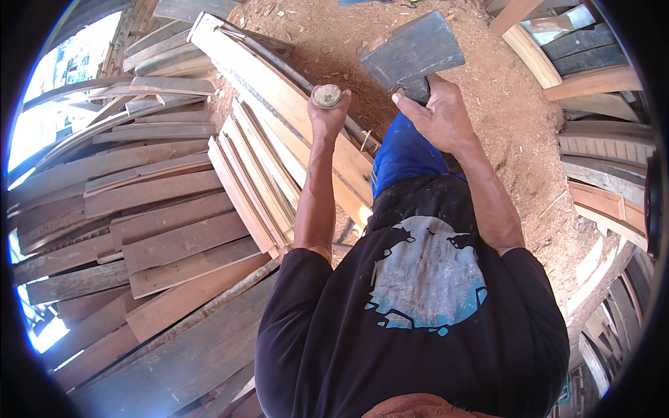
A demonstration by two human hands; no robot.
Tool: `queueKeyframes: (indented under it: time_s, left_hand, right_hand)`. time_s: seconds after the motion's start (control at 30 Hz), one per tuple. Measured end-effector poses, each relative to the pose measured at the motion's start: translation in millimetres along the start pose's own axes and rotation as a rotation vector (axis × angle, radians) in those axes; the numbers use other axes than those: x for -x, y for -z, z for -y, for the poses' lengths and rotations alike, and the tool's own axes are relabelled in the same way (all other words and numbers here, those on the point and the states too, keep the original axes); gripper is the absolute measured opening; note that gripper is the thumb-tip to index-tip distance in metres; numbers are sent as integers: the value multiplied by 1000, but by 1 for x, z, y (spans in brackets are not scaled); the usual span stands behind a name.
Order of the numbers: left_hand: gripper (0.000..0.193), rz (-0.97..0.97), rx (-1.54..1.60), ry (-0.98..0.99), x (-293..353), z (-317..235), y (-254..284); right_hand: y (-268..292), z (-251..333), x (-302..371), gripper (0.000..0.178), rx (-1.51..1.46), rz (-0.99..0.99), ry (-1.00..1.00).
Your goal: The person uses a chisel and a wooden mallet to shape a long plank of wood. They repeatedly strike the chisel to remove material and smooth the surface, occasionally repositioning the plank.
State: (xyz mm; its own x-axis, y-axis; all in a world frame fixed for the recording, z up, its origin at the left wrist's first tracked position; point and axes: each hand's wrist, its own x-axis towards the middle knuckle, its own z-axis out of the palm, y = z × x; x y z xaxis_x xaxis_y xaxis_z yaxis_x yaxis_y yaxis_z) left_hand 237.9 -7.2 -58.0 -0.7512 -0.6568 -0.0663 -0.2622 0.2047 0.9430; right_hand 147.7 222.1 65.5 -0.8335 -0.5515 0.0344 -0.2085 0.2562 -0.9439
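While left grip (329,120) clasps round-topped handle (327,95), right grip (447,117) holds dark mallet (414,52).

Stacked boards (167,191) flank a chip-strewn brown floor (516,132), with bright light (59,83) glaring at left.

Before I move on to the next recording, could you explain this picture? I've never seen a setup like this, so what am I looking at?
There is no machine here: a person works with two bare hands. The single picture comes from a wide fisheye camera on their head, looking down, so straight edges bend near the rim. The dark shirt is the wearer's own.

The left hand grips a round-ended handle; its lower part is hidden. The right hand holds a dark, block-headed mallet. Long pale boards lie beside the left arm, with rows of darker planks further left. Wood chips cover the ground.
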Motion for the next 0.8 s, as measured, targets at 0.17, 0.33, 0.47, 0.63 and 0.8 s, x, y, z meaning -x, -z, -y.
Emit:
queueKeyframes:
  time_s: [0.17, 0.33, 0.47, 0.63, 0.8]
  left_hand:
    - [25, 12, -9, -16, 2, 1, 1]
    - [25, 95, -8, -55, 6, 8, -5]
    - [34, 180, -16, -153, 20, 15, -11]
    - [41, 237, 9, -20, 17, 30, -15]
    - [40, 141, 95, -19, 16, 28, -4]
  right_hand:
    - [-6, 3, -2, 37, 29, 8, 15]
    - [-22, 6, -5, 33, 316, 125, -36]
    - [-50, -15, -10, 34, 606, 374, -79]
    - [-45, -9, -3, 40, 549, 404, -94]
    - [-41, -10, -1, 41, 488, 252, -75]
